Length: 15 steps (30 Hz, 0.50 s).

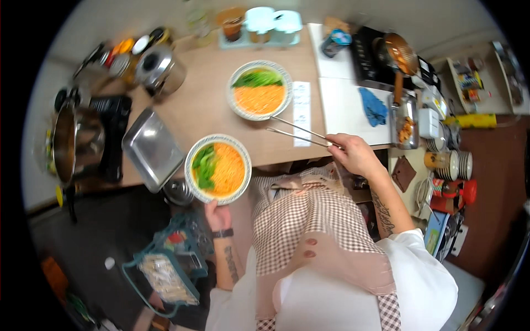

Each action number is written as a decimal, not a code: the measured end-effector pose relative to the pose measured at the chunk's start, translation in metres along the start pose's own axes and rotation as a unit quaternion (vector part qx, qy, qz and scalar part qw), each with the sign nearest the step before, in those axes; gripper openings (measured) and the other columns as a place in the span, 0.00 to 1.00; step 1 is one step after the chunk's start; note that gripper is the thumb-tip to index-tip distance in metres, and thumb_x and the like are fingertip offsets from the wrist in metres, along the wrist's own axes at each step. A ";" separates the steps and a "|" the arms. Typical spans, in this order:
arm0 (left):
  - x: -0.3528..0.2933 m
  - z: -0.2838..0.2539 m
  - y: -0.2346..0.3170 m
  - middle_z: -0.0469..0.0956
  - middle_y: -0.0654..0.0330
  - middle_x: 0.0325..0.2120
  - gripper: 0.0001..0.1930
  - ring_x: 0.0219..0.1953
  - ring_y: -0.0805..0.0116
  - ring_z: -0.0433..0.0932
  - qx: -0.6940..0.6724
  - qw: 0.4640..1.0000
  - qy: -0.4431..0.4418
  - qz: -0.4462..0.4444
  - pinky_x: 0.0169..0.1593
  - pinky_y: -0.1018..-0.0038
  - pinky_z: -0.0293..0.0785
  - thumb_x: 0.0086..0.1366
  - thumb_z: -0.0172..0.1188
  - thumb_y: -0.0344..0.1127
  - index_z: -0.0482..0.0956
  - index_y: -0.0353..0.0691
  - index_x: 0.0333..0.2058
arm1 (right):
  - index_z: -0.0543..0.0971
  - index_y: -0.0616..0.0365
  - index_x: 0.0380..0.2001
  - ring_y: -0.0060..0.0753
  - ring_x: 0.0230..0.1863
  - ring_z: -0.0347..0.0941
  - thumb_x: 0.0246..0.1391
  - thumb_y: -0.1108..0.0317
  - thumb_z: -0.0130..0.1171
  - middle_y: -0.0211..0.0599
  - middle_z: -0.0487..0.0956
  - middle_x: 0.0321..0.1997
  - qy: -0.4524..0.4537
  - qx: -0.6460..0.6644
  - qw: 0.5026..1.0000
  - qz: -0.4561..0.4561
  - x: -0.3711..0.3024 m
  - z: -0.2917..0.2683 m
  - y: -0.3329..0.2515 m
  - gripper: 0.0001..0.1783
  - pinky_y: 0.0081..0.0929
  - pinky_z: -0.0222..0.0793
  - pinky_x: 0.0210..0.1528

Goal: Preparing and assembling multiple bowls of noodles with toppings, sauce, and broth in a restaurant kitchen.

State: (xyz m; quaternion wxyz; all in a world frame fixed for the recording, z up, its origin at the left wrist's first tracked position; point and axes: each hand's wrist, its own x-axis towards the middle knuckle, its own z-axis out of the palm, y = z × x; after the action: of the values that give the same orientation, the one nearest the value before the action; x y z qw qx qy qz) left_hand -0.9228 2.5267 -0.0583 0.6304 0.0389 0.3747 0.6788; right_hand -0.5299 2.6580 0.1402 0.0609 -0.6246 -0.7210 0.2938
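Observation:
My left hand (220, 217) grips the near rim of a round patterned bowl (248, 167) at the front edge of the table. Orange noodles (228, 170) fill its right side, and leafy greens (205, 167) lie on the left. Farther back stands a similar bowl (231, 92), with greens (258, 78) along the far side and noodles (259, 99) in front. My right hand (356, 156) is closed around slim metal tongs (301, 128). Their two arms spread leftward, the tips close to the far bowl's near rim.
A metal tray (153, 148) lies left of the near bowl, beside a burner (114, 132) with a large pot (83, 144). Lidded containers (259, 22) line the back. At right are a blue cloth (374, 106), a pan (400, 52) and a metal food container (406, 121).

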 end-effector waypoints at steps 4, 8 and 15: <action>-0.008 0.054 -0.005 0.72 0.56 0.59 0.30 0.61 0.60 0.70 0.044 0.999 -0.025 0.008 0.67 0.61 0.63 0.58 0.60 0.33 0.68 0.35 0.61 | 0.80 0.62 0.50 0.52 0.46 0.79 0.59 0.63 0.59 0.52 0.82 0.46 0.068 0.061 0.995 0.043 -0.012 -0.058 0.047 0.19 0.36 0.74 0.50; -0.008 0.125 -0.030 0.72 0.56 0.59 0.32 0.61 0.60 0.71 0.077 0.996 -0.050 0.011 0.66 0.62 0.64 0.57 0.61 0.34 0.67 0.36 0.61 | 0.78 0.61 0.53 0.44 0.48 0.80 0.60 0.63 0.60 0.49 0.81 0.51 0.186 0.071 0.973 0.115 -0.025 -0.142 0.122 0.20 0.33 0.74 0.51; 0.010 0.260 -0.125 0.71 0.56 0.60 0.34 0.63 0.59 0.69 0.081 0.994 -0.068 -0.016 0.68 0.61 0.62 0.56 0.62 0.38 0.66 0.38 0.62 | 0.81 0.58 0.47 0.56 0.46 0.77 0.59 0.64 0.56 0.52 0.82 0.42 0.246 -0.208 0.938 0.125 0.035 -0.284 0.292 0.16 0.45 0.73 0.49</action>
State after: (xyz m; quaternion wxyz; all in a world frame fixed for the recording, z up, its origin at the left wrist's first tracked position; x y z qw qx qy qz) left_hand -0.6852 2.6457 0.0542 0.6604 0.1297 0.3847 0.6317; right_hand -0.1554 2.8027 0.2171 0.0680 -0.7611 -0.6448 -0.0201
